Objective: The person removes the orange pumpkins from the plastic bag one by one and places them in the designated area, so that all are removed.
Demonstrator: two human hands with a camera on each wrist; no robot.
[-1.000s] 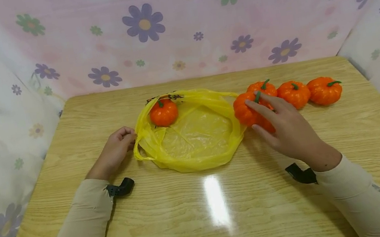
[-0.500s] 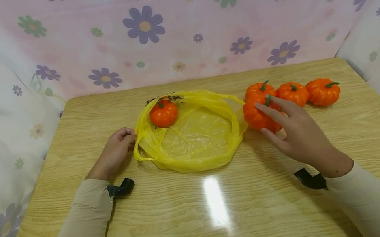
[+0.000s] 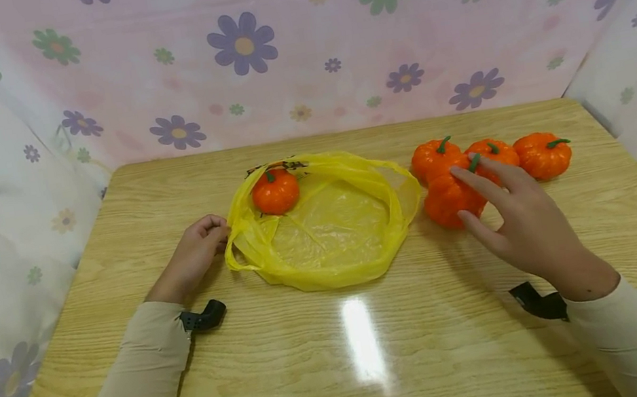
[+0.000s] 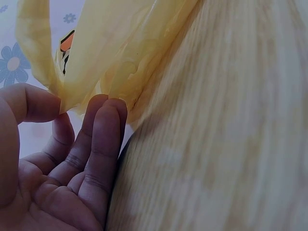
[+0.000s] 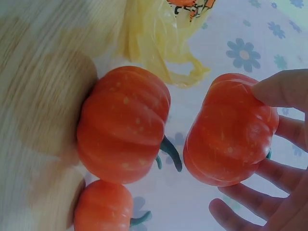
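Observation:
A yellow plastic bag (image 3: 336, 275) lies spread open mid-table, one orange toy pumpkin (image 3: 276, 194) inside at its back left. My left hand (image 3: 193, 248) pinches the bag's left edge between thumb and finger; the left wrist view shows the thin plastic (image 4: 110, 53) at the fingertips. To the right of the bag, my right hand (image 3: 536, 228) holds another toy pumpkin (image 3: 447, 203) by thumb and fingers. In the right wrist view this held pumpkin (image 5: 226, 134) is raised off the table, beside a standing pumpkin (image 5: 125, 125) with a green stem.
Behind the held pumpkin, three toy pumpkins stand in a row: a left one (image 3: 432, 157), a middle one (image 3: 504, 157) and a right one (image 3: 543, 154). The wood-grain table (image 3: 282, 368) ends at a flowered cloth backdrop (image 3: 301, 43), with similar cloth on both sides.
My right hand has moved right with the pumpkin, away from the bag. The bag's right handle now spreads further right. My left hand stays in place.

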